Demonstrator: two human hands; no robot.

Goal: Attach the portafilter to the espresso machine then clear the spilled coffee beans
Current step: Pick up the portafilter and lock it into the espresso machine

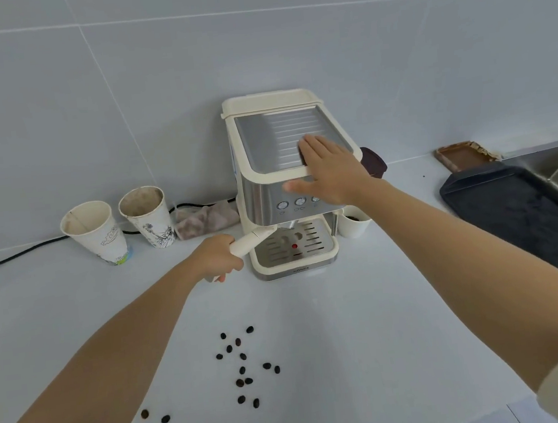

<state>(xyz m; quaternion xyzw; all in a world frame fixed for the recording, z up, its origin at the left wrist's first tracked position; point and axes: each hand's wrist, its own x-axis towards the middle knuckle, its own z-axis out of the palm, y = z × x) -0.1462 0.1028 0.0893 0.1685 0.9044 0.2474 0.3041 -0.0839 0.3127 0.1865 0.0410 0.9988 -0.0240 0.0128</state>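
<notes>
One coffee machine [285, 190] stands against the wall, with two used paper cups [119, 228] left of it and about seventeen beans [242, 370] scattered on the counter [368, 322] before me. The portafilter's [251, 241] basket end is hidden under the machine's front; only its cream handle shows. My left hand [218, 257] is wrapped tight around that handle, arm stretched forward. My right hand [330, 168] lies flat, fingers spread, on the machine's top corner, gripping nothing.

Soft even daylight, wide-angle edge distortion.
</notes>
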